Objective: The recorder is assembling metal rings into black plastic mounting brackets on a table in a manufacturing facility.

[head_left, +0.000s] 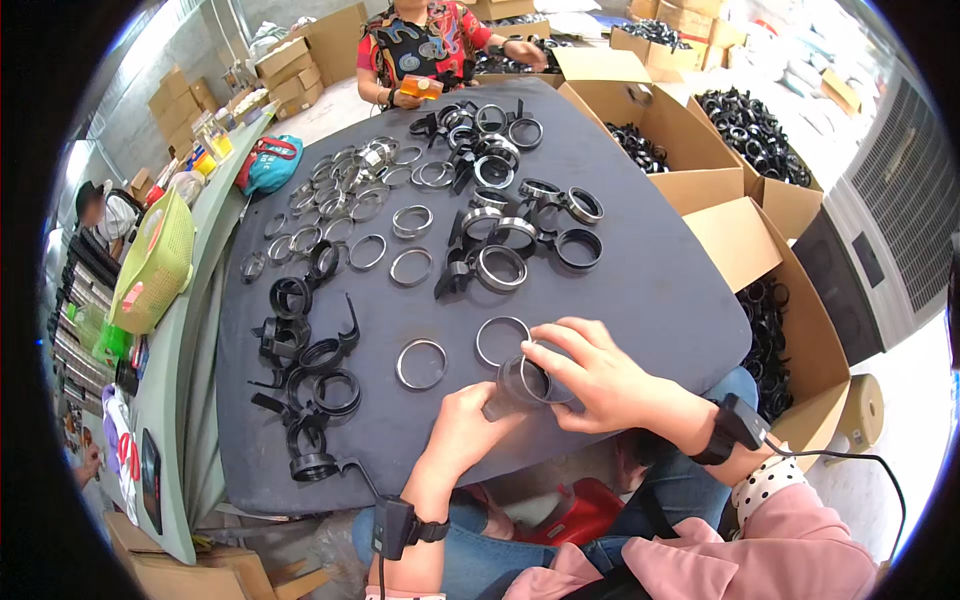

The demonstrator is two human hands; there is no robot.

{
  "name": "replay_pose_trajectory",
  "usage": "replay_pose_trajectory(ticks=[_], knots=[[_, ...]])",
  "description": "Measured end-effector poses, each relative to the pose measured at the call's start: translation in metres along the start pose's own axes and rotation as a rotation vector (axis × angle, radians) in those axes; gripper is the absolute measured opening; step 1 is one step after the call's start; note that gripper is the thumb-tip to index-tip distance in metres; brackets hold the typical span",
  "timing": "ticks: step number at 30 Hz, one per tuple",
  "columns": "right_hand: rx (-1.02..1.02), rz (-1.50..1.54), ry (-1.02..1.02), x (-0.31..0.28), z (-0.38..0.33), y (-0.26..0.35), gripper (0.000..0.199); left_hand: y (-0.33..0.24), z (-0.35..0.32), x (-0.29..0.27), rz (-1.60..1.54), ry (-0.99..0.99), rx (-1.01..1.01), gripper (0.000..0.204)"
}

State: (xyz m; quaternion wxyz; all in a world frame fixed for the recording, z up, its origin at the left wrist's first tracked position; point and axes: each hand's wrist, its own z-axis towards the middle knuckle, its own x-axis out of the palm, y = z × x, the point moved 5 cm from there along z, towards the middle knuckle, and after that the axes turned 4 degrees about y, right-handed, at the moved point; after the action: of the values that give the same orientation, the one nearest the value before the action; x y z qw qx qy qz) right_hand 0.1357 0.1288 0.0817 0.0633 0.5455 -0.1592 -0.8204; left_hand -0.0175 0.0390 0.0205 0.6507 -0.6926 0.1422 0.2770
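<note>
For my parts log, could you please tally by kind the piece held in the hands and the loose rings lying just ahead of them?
Loose silver rings: 2
Between left hand and right hand, dark ring part: 1
Total: 3

A black ring part with a silvery metal ring seated in its mouth is held tilted between both hands, just above the near edge of the dark table, opening facing up-left
</note>
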Motion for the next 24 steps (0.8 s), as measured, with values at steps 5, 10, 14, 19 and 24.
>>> replay_pose_trajectory(ticks=[5,10,14,19,24], knots=[[-0.037,0.352,0.117,0.049,-0.008,-0.03,0.081,0.007,0.003,0.001,0.031,0.106,-0.053,0.036],[-0.084,0.392,0.09,0.06,0.002,-0.028,0.079,0.006,0.005,-0.001,0.042,0.144,-0.088,0.035],[-0.034,0.313,0.032,0.067,0.003,-0.025,0.078,0.008,0.008,0.002,0.025,0.194,-0.104,0.034],[-0.11,0.177,-0.044,0.058,0.007,-0.03,0.078,0.009,0.007,0.001,-0.006,0.155,-0.053,0.036],[-0.197,0.161,0.061,0.065,0.009,-0.026,0.077,0.009,0.008,0.0,0.067,0.203,-0.056,0.034]])
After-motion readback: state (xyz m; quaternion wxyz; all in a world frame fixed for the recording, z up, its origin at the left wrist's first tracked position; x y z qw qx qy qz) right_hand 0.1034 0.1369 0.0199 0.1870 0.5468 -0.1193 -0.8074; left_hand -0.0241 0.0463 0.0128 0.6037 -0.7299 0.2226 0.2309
